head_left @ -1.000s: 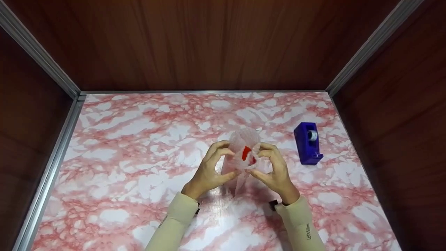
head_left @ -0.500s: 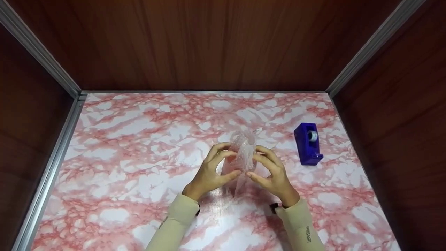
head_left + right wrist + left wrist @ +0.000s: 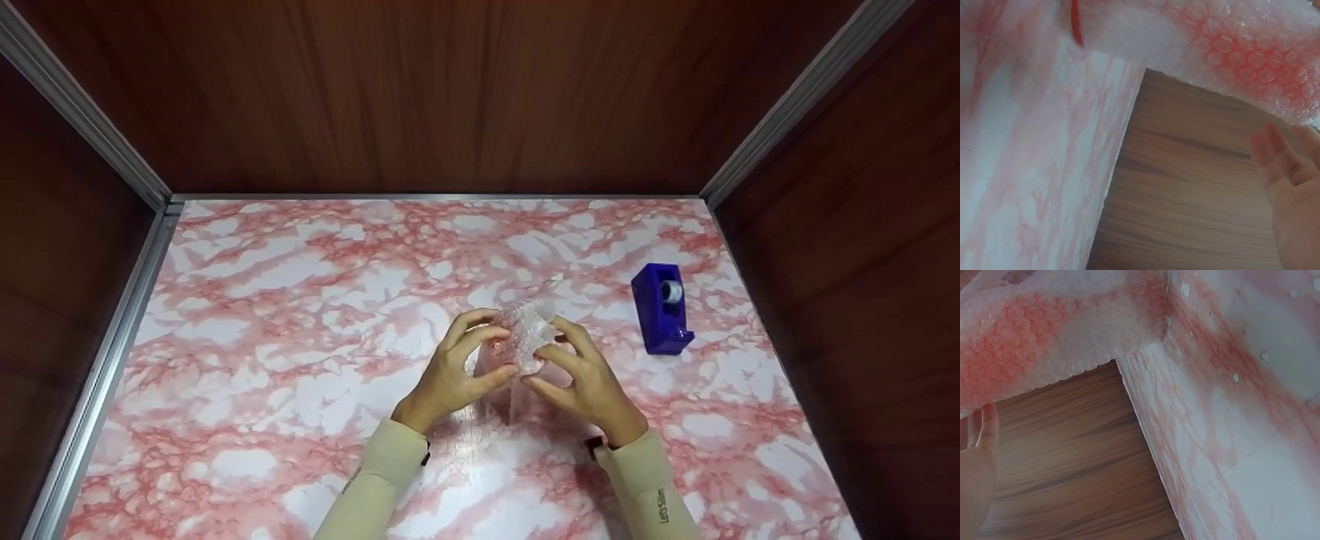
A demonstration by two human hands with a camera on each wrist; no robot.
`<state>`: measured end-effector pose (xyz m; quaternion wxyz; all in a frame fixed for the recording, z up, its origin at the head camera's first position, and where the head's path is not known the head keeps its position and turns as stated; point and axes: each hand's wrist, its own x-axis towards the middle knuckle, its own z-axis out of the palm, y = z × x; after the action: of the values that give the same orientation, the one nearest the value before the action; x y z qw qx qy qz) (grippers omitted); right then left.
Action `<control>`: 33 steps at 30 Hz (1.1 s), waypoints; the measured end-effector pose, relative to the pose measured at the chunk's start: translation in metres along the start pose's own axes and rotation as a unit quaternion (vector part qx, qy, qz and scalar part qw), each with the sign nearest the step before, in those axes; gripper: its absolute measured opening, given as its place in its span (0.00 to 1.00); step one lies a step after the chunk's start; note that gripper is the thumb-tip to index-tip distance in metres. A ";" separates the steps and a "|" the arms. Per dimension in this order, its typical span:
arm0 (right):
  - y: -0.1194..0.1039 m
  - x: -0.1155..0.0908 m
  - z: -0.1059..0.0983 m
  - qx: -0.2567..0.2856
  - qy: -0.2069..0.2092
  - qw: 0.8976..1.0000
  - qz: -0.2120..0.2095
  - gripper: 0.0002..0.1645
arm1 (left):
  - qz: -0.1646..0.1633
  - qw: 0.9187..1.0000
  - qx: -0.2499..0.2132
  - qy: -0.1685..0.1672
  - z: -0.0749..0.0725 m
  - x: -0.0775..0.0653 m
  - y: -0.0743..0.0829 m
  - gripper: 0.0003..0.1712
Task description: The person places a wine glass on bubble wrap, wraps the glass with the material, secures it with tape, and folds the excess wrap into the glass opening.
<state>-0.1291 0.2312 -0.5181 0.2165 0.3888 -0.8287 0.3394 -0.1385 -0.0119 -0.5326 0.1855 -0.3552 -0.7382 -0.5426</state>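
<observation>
A bundle of clear bubble wrap stands at the middle of the table, between the two hands. Red shows through its bubbles in both wrist views, so something red is inside, its shape hidden by the layers. My left hand grips the bundle's left side near the top, thumb in front and fingers behind. On the other side, my right hand pinches the loose upper edge of the wrap and folds it inward. In the left wrist view, the wrap reaches down to the marbled surface.
A blue tape dispenser with a roll of clear tape stands to the right of the hands. The table has a red-and-white marbled top. Dark wood panels in metal framing enclose its back and sides.
Red at the bundle's open top was bare a second ago; the wrap now covers it. The right fingers have shifted inward over the top, while the left hand has barely moved.
</observation>
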 end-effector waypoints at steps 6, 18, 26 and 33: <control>-0.002 0.003 -0.001 -0.040 -0.016 0.999 -0.001 0.12 | 0.006 1.000 -0.003 0.005 0.000 0.000 -0.001 0.26; -0.003 0.007 0.000 -0.054 -0.021 0.998 0.002 0.09 | 0.057 0.997 0.047 0.036 0.003 0.001 0.002 0.25; -0.003 0.007 0.001 -0.042 -0.025 0.999 0.005 0.08 | 0.172 0.972 0.147 0.069 0.005 0.003 0.005 0.15; -0.003 0.003 0.003 -0.039 -0.028 0.999 0.011 0.09 | 0.154 0.973 0.167 0.045 0.006 0.001 0.004 0.13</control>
<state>-0.1289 0.2265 -0.5168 0.2046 0.3799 -0.8514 0.2983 -0.1356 -0.0049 -0.5312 0.3564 -0.4042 -0.7456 -0.3921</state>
